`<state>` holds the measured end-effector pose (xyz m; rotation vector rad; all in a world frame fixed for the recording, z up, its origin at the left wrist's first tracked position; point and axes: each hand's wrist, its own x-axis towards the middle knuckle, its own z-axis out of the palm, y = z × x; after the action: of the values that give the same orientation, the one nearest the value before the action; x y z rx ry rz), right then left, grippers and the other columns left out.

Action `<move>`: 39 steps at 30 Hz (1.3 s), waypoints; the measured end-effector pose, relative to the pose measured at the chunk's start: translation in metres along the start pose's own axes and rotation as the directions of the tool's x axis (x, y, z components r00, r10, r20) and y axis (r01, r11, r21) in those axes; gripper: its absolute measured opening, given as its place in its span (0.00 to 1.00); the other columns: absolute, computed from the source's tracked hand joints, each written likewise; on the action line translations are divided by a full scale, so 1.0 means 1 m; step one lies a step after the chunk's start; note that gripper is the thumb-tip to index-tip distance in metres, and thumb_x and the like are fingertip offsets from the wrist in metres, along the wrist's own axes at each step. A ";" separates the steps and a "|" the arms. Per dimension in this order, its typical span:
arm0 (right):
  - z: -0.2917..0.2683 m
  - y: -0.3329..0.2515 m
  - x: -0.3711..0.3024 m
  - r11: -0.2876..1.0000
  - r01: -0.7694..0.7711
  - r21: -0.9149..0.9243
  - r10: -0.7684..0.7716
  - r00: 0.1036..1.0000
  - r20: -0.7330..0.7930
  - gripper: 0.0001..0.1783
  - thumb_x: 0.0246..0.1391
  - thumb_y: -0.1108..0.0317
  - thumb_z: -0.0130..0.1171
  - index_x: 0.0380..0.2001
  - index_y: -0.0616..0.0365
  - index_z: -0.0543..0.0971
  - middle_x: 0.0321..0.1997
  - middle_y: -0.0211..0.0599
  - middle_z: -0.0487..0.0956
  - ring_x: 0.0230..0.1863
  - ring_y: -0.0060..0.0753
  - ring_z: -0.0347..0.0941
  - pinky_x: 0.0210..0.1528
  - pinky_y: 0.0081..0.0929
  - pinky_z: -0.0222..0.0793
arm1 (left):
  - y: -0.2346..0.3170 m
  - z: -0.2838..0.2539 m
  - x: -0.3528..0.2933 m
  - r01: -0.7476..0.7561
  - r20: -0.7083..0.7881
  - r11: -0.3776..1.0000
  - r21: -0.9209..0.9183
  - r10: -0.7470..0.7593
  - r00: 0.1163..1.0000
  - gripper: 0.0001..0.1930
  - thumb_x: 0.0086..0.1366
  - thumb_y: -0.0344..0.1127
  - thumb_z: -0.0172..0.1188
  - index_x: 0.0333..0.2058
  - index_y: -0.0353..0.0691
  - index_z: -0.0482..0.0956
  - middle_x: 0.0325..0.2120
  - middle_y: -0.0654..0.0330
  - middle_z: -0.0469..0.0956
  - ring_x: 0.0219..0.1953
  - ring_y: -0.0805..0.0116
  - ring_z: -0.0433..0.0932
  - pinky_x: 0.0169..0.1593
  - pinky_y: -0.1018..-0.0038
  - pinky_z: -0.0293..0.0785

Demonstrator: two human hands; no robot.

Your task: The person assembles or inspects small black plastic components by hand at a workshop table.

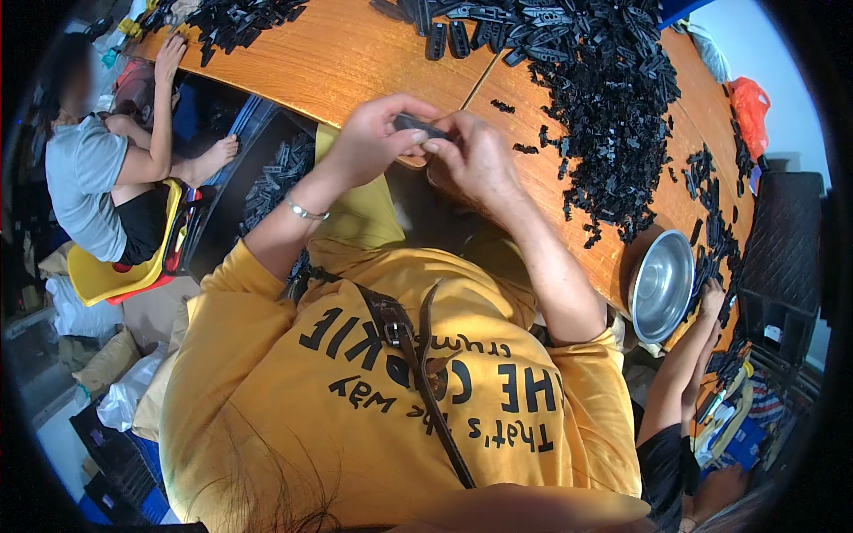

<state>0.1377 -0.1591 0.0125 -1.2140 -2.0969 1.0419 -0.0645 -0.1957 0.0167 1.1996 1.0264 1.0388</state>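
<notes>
Both my hands meet just above the near edge of an orange wooden table [342, 67]. Between them is a small, long black plastic part [418, 126], partly covered by fingers. My left hand [369, 138] pinches one end, its thumb pressed on top. The other end is gripped by the thumb and fingers of my right hand [482, 162]. Right of my hands, a wide heap of small black plastic clips [604, 142] spreads over the tabletop. Larger long black plastic pieces [538, 35] lie heaped beyond it.
A metal bowl [663, 286] sits at the table's right edge, near a co-worker's arms [680, 373]. Below the table on the left, a crate holds dark parts [280, 173]. Another person [89, 182] sits on a yellow chair [111, 275]. A red bag [749, 115] hangs far right.
</notes>
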 end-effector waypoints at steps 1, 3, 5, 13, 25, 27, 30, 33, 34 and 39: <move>0.006 -0.003 0.000 0.998 -0.046 0.038 0.044 0.998 0.045 0.15 0.56 0.60 0.72 0.35 0.61 0.82 0.35 0.54 0.84 0.39 0.56 0.83 0.41 0.48 0.75 | 0.000 -0.007 -0.007 0.069 -0.053 0.997 0.025 -0.067 0.996 0.16 0.70 0.22 0.61 0.55 0.31 0.78 0.42 0.60 0.83 0.37 0.76 0.83 0.45 0.79 0.81; 0.015 -0.013 -0.001 0.984 -0.113 0.138 0.083 0.975 0.208 0.14 0.57 0.60 0.72 0.35 0.60 0.82 0.36 0.53 0.84 0.39 0.54 0.83 0.40 0.46 0.76 | 0.007 -0.034 -0.027 0.102 0.028 0.981 0.162 -0.108 0.994 0.20 0.69 0.19 0.60 0.59 0.31 0.76 0.41 0.59 0.83 0.39 0.77 0.82 0.45 0.79 0.80; 0.006 -0.022 -0.005 0.984 -0.108 0.140 0.071 0.966 0.248 0.14 0.57 0.60 0.71 0.36 0.59 0.83 0.36 0.50 0.85 0.39 0.53 0.83 0.41 0.44 0.76 | 0.018 -0.073 -0.051 0.081 0.095 0.907 0.414 -0.132 0.987 0.15 0.69 0.19 0.61 0.53 0.32 0.82 0.42 0.61 0.84 0.43 0.75 0.81 0.47 0.76 0.78; -0.063 0.038 0.023 0.817 -0.033 -0.576 -0.063 0.987 -0.145 0.11 0.58 0.67 0.68 0.44 0.55 0.85 0.43 0.45 0.81 0.39 0.55 0.82 0.41 0.45 0.79 | 0.045 -0.080 -0.002 -0.048 -0.097 0.611 0.790 0.202 0.975 0.12 0.68 0.32 0.67 0.47 0.36 0.82 0.36 0.55 0.84 0.41 0.58 0.84 0.48 0.66 0.80; -0.062 0.028 0.023 0.904 -0.029 -0.427 -0.020 0.994 -0.110 0.09 0.56 0.71 0.67 0.38 0.61 0.80 0.38 0.54 0.84 0.40 0.59 0.83 0.42 0.48 0.79 | -0.015 -0.017 0.151 0.145 -0.310 0.422 0.895 0.352 0.883 0.22 0.60 0.44 0.76 0.45 0.36 0.80 0.35 0.51 0.85 0.40 0.50 0.85 0.44 0.58 0.80; -0.063 0.025 0.021 0.953 -0.051 -0.298 0.019 0.994 -0.110 0.09 0.55 0.71 0.69 0.36 0.62 0.79 0.36 0.53 0.84 0.38 0.54 0.84 0.41 0.45 0.79 | -0.019 -0.027 0.150 0.172 -0.331 0.448 0.877 0.305 0.893 0.22 0.60 0.43 0.76 0.45 0.35 0.80 0.36 0.53 0.86 0.40 0.54 0.85 0.43 0.61 0.80; -0.052 0.038 0.026 0.994 -0.105 -0.027 0.102 0.992 -0.077 0.11 0.55 0.71 0.73 0.34 0.63 0.78 0.30 0.46 0.83 0.33 0.41 0.83 0.37 0.37 0.77 | -0.033 -0.045 0.142 0.092 -0.396 0.966 0.243 0.012 0.918 0.14 0.69 0.36 0.68 0.48 0.37 0.78 0.40 0.57 0.87 0.43 0.71 0.86 0.42 0.76 0.80; -0.048 0.033 0.023 0.966 -0.181 0.185 0.197 0.978 -0.071 0.12 0.55 0.70 0.75 0.32 0.63 0.79 0.25 0.38 0.82 0.29 0.28 0.80 0.33 0.29 0.75 | -0.009 -0.027 0.113 0.079 -0.195 0.972 -0.221 -0.124 0.973 0.12 0.73 0.34 0.63 0.52 0.38 0.77 0.46 0.52 0.86 0.45 0.69 0.86 0.47 0.76 0.82; -0.048 0.024 0.023 0.945 -0.198 0.259 0.225 0.971 -0.077 0.13 0.55 0.69 0.75 0.32 0.63 0.79 0.23 0.34 0.81 0.27 0.23 0.78 0.31 0.26 0.74 | -0.005 -0.024 0.104 0.077 -0.200 0.972 -0.223 -0.123 0.972 0.12 0.73 0.34 0.63 0.52 0.38 0.77 0.46 0.52 0.86 0.45 0.69 0.86 0.47 0.76 0.82; -0.048 0.007 0.027 0.989 -0.007 0.147 0.052 0.952 -0.301 0.10 0.56 0.70 0.75 0.31 0.62 0.81 0.23 0.31 0.81 0.26 0.22 0.79 0.30 0.23 0.74 | 0.002 -0.015 0.083 0.057 0.079 0.872 -0.486 -0.021 0.997 0.14 0.76 0.34 0.60 0.56 0.40 0.75 0.50 0.53 0.85 0.48 0.68 0.85 0.52 0.75 0.84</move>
<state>0.1633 -0.1158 0.0359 -1.2489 -1.7431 0.9342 -0.0613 -0.1112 0.0124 0.7885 0.6690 1.1306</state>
